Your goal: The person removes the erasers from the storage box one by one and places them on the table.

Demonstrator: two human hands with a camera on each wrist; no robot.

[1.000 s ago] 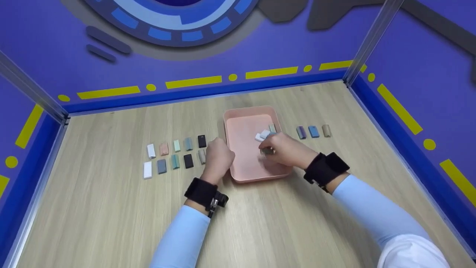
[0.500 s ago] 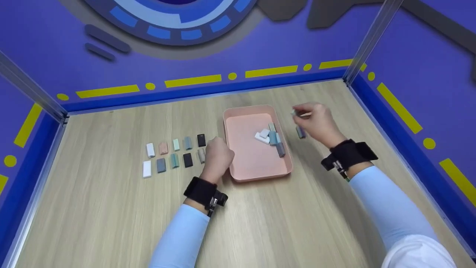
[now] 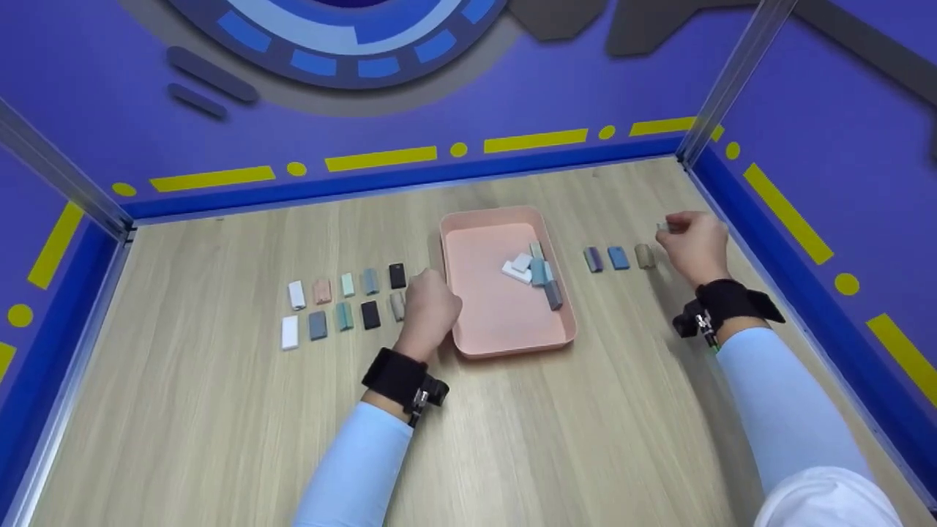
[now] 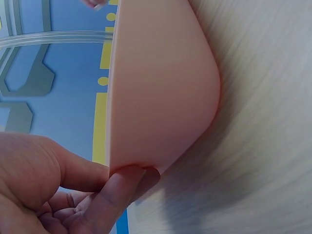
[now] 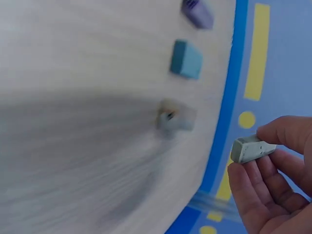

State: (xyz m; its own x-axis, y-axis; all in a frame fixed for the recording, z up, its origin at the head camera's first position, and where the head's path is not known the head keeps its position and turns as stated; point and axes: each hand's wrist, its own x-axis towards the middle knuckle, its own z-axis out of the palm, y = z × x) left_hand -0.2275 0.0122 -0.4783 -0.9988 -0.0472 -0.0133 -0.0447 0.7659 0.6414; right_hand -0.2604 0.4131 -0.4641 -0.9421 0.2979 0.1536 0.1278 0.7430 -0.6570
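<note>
My left hand (image 3: 432, 311) pinches the near left part of the pink tray (image 3: 479, 322); the left wrist view shows its thumb and fingers on the tray's wall (image 4: 161, 83). Above the table's right side, my right hand (image 3: 699, 249) pinches a small pale grey-green block (image 5: 251, 149) with dark specks, between thumb and fingertips. Just left of that hand stands a beige block (image 3: 644, 256), in line with a blue block (image 3: 618, 258) and a purple block (image 3: 593, 259). Inside the tray, white blocks (image 3: 516, 272), a teal block (image 3: 538, 272) and a dark grey block (image 3: 553, 295) lie bunched at the right.
Left of the tray, several small blocks stand in two rows, among them a white block (image 3: 290, 332), a black block (image 3: 371, 315) and a pink block (image 3: 322, 291). My left hand partly covers a grey block (image 3: 397, 306). Blue-purple walls (image 3: 395, 132) enclose the table.
From over the tray, my right hand has travelled right, past the purple, blue and beige blocks, carrying the pale block. The left hand has stayed at the tray.
</note>
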